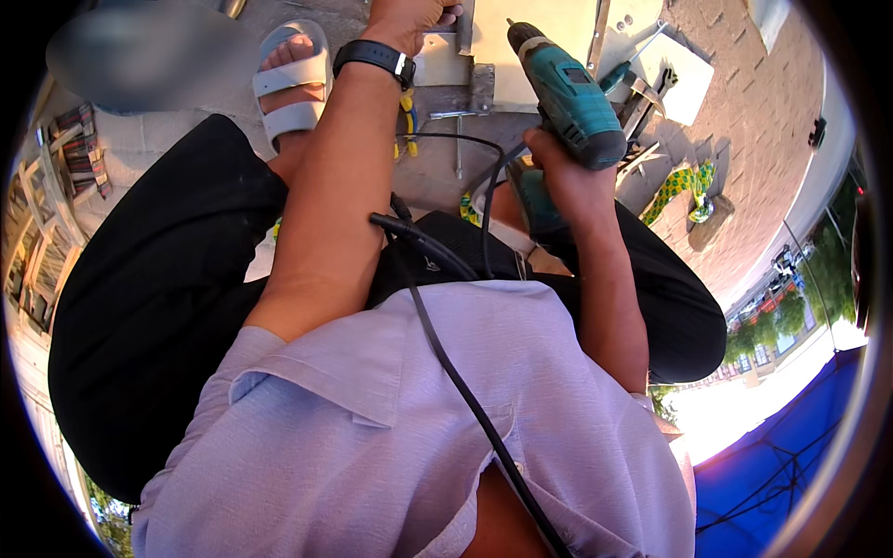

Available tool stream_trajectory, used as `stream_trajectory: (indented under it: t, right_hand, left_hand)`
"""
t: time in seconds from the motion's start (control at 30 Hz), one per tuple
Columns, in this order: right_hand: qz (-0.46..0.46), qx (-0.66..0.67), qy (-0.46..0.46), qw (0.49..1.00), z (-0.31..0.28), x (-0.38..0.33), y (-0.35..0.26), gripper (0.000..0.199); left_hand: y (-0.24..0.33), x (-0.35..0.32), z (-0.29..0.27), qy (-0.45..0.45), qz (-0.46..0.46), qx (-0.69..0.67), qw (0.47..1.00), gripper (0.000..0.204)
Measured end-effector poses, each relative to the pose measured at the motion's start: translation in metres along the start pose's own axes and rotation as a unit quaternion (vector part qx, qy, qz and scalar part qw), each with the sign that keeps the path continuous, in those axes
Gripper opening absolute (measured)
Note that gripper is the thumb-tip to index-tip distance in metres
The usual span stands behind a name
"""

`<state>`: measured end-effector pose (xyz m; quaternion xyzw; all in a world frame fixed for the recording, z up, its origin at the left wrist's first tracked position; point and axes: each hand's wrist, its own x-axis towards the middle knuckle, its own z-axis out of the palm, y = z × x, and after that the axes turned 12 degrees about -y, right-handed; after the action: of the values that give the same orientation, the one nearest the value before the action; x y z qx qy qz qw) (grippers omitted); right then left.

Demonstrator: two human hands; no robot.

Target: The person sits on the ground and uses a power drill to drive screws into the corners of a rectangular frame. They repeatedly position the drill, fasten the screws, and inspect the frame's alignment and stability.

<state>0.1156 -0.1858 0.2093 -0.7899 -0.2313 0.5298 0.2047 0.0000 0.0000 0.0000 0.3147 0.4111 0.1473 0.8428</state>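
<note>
My right hand (572, 177) is wrapped round the handle of a teal cordless drill (572, 98). The drill tilts, with its black chuck pointing up and to the left over a pale flat board (507, 60). At the top edge my left hand (409, 20) is partly cut off by the frame. Its visible fingers are curled in beside a dark metal bar (465, 26) on the board; anything they hold is hidden.
Right of the drill lie pliers (665, 82), a screwdriver (648, 42) and other hand tools on a pale panel (686, 70). A T-shaped metal tool (459, 144) rests on the ground. Black cable (437, 344) crosses my shirt. Scrap wood (46, 205) is piled far left.
</note>
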Motion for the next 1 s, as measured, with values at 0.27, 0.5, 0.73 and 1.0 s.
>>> stream_trajectory:
  t: [0.27, 0.5, 0.73, 1.0]
  right_hand:
    - [0.000, 0.004, -0.020, 1.000, 0.007, 0.002, -0.004, 0.031]
    - [0.001, -0.013, -0.028, 1.000, 0.010, 0.000, -0.008, 0.033]
    - [-0.025, -0.011, -0.028, 0.999, 0.012, 0.001, -0.015, 0.032]
    - [-0.037, -0.043, -0.028, 0.998, 0.011, 0.001, -0.013, 0.027]
  left_hand:
    - [-0.015, -0.001, 0.001, 0.013, -0.040, -0.083, 0.996, 0.008]
    - [-0.024, -0.014, 0.004, -0.029, -0.113, -0.192, 0.974, 0.015]
    - [-0.021, -0.020, 0.010, -0.082, -0.180, -0.393, 0.898, 0.015]
    - [-0.025, -0.021, 0.010, -0.100, -0.188, -0.449, 0.868, 0.015]
